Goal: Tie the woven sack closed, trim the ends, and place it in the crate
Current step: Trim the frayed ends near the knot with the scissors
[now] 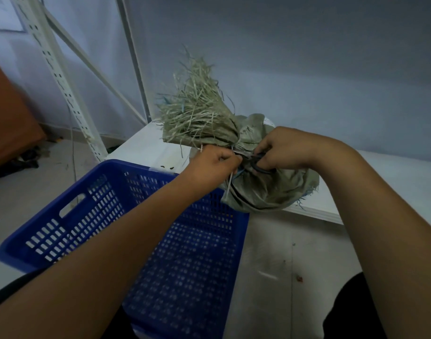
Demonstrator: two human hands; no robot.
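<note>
A grey-green woven sack (270,189) lies on the edge of a white shelf board (390,172). Its neck is bunched and bound, and a frayed top (197,106) fans up to the left. My left hand (213,167) is closed on a white tie strand (230,183) that hangs below the fist. My right hand (278,152) grips black-handled scissors (257,165), whose blades point left at the neck, beside the left fist. A blue perforated crate (160,241) stands on the floor below my left forearm.
A white slotted rack upright (63,77) with diagonal braces rises at the left against a pale wall. An orange-brown object (9,123) fills the far left. Small scraps lie on the concrete floor (283,265).
</note>
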